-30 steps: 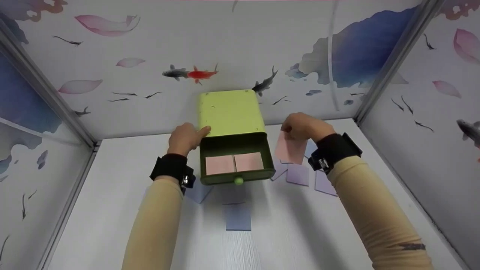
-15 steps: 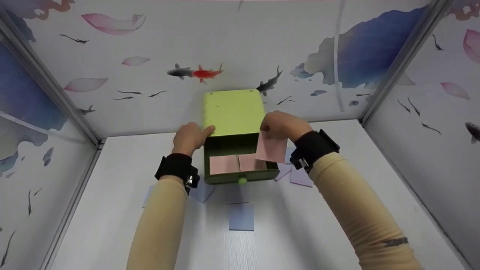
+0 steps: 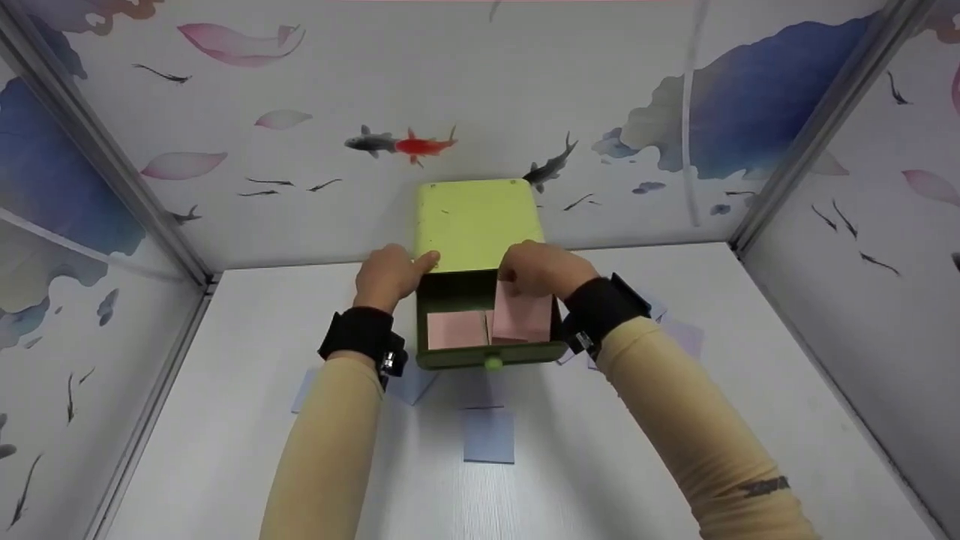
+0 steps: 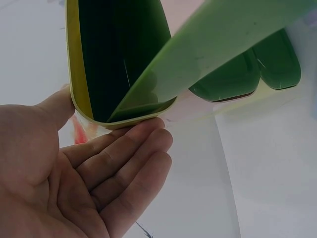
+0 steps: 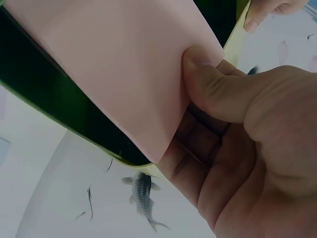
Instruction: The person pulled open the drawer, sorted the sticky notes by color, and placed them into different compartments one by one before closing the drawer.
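A small light-green box (image 3: 475, 225) stands at the back of the white table, its dark-green drawer (image 3: 487, 355) pulled out toward me. Pink cards (image 3: 456, 330) lie flat in the drawer. My right hand (image 3: 536, 268) pinches a pink card (image 3: 521, 316) (image 5: 124, 74) between thumb and fingers and holds it over the drawer's right half. My left hand (image 3: 390, 274) rests against the box's left side with straight fingers (image 4: 126, 163) against its edge (image 4: 94, 114).
Several lilac cards lie on the table: one (image 3: 489, 435) in front of the drawer, one (image 3: 409, 382) at its front left corner, others (image 3: 682, 334) to the right. Walls printed with fish enclose the table on three sides.
My right hand has carried the pink card leftward from beside the box to over the drawer. The left hand has stayed on the box's left side.
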